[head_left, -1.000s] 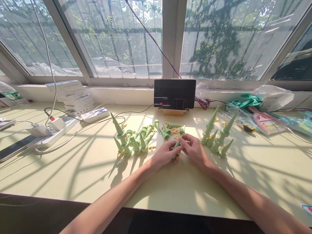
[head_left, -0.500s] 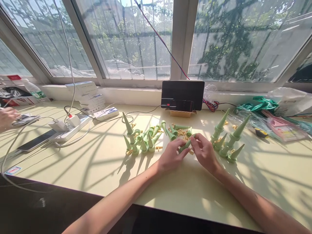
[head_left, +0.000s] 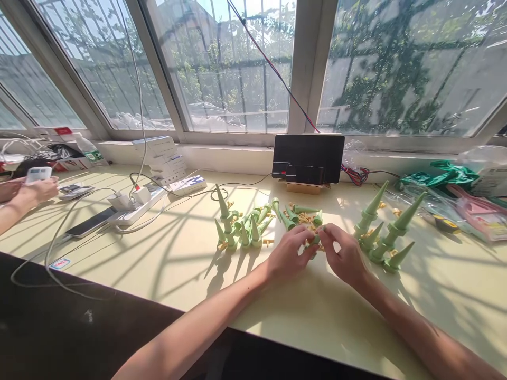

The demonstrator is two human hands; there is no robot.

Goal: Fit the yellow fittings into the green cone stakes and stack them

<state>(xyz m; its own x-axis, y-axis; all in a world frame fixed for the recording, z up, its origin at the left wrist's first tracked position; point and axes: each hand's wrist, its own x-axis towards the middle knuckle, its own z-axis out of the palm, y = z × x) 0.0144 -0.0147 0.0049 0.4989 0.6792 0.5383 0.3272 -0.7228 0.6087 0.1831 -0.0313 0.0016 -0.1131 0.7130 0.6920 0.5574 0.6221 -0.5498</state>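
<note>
My left hand (head_left: 291, 250) pinches a green plastic cone spike (head_left: 312, 241), partly hidden by its fingers. Close by on the right, the fingertips of my right hand (head_left: 345, 254) are pressed together beside the spike; what they hold is too small to make out. Left of my hands, green spikes (head_left: 244, 237) stand upright among others lying down. Beyond my fingers is a loose heap of green spikes and small yellow valve pieces (head_left: 304, 216). To the right, tall spikes (head_left: 401, 224) stand tilted, some stacked on others.
A black tablet (head_left: 309, 153) leans on a stand at the back. On the left lie a power strip (head_left: 142, 211), a phone (head_left: 91, 221), cables and stacked white boxes (head_left: 160, 158). Another person's hands (head_left: 34, 192) hold a white device. Plastic bags (head_left: 443, 177) fill the right back.
The view has swung left, so everything sits further right. The spike has turned between my hands, and my right fingertips have shifted along it. The other person's hands now show a white device.
</note>
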